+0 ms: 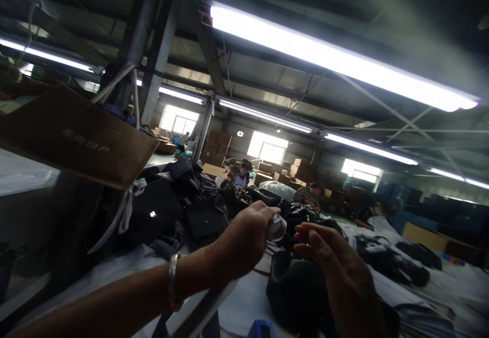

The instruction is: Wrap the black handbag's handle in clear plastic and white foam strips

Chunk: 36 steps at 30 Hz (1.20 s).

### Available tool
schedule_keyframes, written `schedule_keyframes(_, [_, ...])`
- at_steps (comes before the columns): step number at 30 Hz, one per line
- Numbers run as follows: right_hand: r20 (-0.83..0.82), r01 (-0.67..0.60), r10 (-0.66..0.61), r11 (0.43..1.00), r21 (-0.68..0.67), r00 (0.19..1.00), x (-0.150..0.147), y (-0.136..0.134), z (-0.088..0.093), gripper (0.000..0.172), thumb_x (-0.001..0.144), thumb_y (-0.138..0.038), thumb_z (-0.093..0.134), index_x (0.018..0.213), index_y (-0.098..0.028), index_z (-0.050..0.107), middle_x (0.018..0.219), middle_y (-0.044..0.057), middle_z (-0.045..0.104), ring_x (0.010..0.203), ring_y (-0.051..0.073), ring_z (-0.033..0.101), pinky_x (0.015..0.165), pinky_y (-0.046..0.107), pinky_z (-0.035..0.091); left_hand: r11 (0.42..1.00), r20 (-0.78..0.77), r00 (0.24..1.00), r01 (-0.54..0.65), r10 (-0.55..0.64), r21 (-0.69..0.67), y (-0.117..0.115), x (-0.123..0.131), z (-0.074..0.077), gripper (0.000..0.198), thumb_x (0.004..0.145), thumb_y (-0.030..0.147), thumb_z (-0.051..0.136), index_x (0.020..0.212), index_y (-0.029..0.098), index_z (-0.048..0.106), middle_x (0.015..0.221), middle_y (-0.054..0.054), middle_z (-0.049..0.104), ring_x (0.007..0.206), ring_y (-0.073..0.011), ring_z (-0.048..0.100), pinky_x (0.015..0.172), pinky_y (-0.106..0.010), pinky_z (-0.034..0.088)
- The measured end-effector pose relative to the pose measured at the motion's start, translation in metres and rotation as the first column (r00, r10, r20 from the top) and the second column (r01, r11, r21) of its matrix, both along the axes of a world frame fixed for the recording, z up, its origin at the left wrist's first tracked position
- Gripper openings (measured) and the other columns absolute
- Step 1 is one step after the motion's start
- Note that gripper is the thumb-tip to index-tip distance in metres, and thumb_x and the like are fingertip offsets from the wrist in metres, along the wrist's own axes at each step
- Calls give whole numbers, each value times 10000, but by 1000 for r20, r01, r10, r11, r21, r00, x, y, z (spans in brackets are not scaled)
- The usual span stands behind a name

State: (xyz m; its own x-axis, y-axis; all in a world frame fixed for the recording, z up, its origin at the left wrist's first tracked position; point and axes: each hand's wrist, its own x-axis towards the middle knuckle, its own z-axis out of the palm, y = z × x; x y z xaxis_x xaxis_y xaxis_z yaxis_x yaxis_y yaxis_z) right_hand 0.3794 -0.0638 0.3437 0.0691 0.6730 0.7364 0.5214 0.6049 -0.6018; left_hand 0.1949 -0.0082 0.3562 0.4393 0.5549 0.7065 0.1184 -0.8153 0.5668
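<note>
In front of me a big heap of black bags [183,205] lies on the table [244,297]. One black bag [298,292] is just under my hands. My right hand [332,266] is open with the fingers spread and holds nothing. My left hand [244,238] pinches a small pale object [277,227] in its fingertips, above this bag.
</note>
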Motion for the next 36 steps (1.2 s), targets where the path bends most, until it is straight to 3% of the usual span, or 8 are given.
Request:
schedule_keyframes(3, [-28, -46, 41, 981, -189, 999, 1, -5, 7, 468, 883, -496, 580, 1223, -174, 561, 880, 53, 692, 673, 162, 653, 587, 272, 561, 917, -113, 968, -169, 223, 362, -6, 11, -17, 536, 905, 56, 303, 1434, 103, 371, 1166, -157, 545, 880, -223, 580, 787, -377, 519])
schedule_keyframes(9, [78, -9, 32, 960, -281, 996, -1, -12, 13, 358, 856, -466, 626, 1085, -190, 619, 744, -6, 665, 561, 109, 536, 501, 217, 455, 900, -137, 976, -95, 168, 425, -6, 30, -39, 699, 863, -7, 315, 1521, 136, 125, 1275, -166, 479, 1022, -243, 576, 857, -377, 535])
schedule_keyframes(17, [-167, 330, -325, 944, 2, 931, -26, -27, -10, 283, 793, -452, 681, 930, -209, 636, 758, 10, 703, 636, 166, 665, 593, 258, 541, 989, 211, 972, 119, -99, -82, -21, 49, -42, 442, 990, 241, 383, 1426, 167, 406, 1233, -127, 589, 1092, -232, 568, 1012, -407, 440])
schedule_keyframes(22, [-399, 458, -378, 880, 127, 836, -39, -27, -42, 311, 776, -455, 703, 953, -212, 625, 984, 57, 698, 820, 200, 686, 705, 295, 559, 787, 498, 837, 458, -225, -414, -39, 62, -51, 397, 992, 415, 421, 1295, 179, 522, 1082, -83, 637, 972, -205, 589, 870, -326, 483])
schedule_keyframes(25, [-397, 316, -275, 948, 41, 876, -29, -30, -49, 342, 781, -452, 701, 1007, -213, 607, 940, 49, 692, 782, 195, 678, 642, 283, 556, 889, 346, 912, 333, -219, -314, -31, 60, -63, 343, 993, 328, 397, 1271, 173, 526, 1067, -90, 615, 914, -205, 592, 821, -333, 490])
schedule_keyframes(29, [-108, 40, -65, 974, -224, 992, 2, -40, -36, 475, 781, -412, 707, 1187, -220, 550, 949, 42, 695, 736, 180, 670, 621, 281, 556, 989, -157, 985, 86, -66, 122, -17, 47, -68, 529, 888, 109, 446, 1407, 199, 391, 1172, -113, 553, 985, -242, 584, 862, -386, 494])
schedule_keyframes(33, [311, 204, -117, 942, -265, 943, 25, -50, -25, 449, 820, -359, 673, 1240, -265, 546, 915, 2, 712, 700, 162, 677, 657, 282, 555, 957, -336, 934, 198, -119, 212, -14, 42, -65, 501, 864, 53, 435, 1353, 154, 402, 1107, -106, 568, 960, -229, 579, 842, -347, 509])
schedule_keyframes(36, [356, 265, -193, 950, -166, 914, 26, -53, -31, 362, 850, -378, 636, 1196, -278, 596, 845, -14, 719, 684, 163, 687, 613, 252, 550, 957, -270, 940, 253, -209, 139, -18, 44, -71, 510, 881, 60, 437, 1376, 171, 385, 1195, -115, 555, 1053, -237, 556, 913, -359, 485])
